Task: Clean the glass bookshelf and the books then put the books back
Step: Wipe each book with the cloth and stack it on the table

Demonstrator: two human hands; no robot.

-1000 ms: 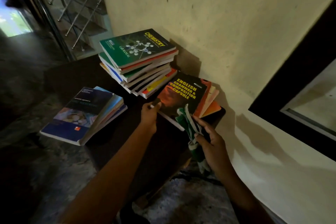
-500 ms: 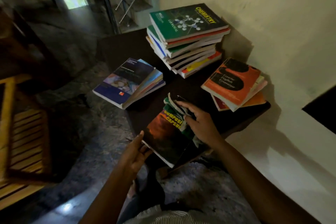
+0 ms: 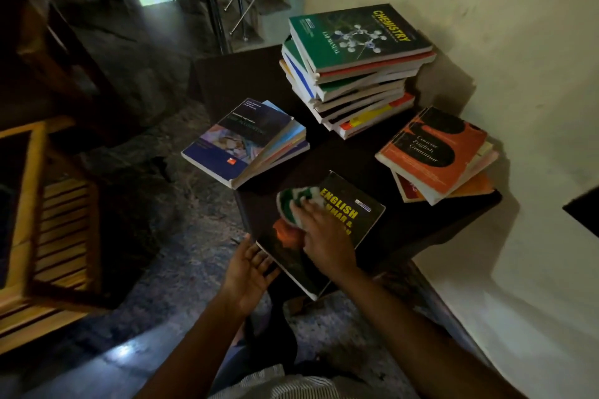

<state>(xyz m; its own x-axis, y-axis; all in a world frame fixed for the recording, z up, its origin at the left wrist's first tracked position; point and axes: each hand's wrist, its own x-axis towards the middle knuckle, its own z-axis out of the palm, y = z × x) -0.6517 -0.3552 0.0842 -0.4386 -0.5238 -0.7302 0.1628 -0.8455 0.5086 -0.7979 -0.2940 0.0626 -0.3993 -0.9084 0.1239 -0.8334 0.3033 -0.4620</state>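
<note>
Nearest the camera, the left hand (image 3: 248, 269) lies open, palm turned up and fingers stretched out, their tips against the near-left edge of a dark English grammar book (image 3: 366, 220). Just right of it and a little farther out, the right hand (image 3: 325, 238) rests spread on the book's cover, pressing a green-and-white cloth (image 3: 291, 202) onto it. The cloth bunches out beyond its fingertips, which are blurred. The book lies flat and skewed on the near corner of a dark table (image 3: 340, 159), its near end jutting over the table's edge. Beside the right hand, yellow capitals read "ENGLISH"; the lines beneath are partly covered by the hand, showing only "…MMAR &". Beyond the left hand, a small pile topped by a blue-covered book (image 3: 240, 142) overhangs the table's left edge; its title is too faint to read surely. Beyond and to the right of the right hand sits a short pile topped by an orange book (image 3: 431, 152) lettered "Concise English Grammar". Farthest out, straight ahead of both hands, a tall stack (image 3: 356, 100) stands against the pale wall (image 3: 486, 26), crowned by a green book (image 3: 356, 36) marked "CHEMISTRY" and "LAB MANUAL". Far to the left of the left hand stands a wooden slatted rack (image 3: 32, 220).
</note>
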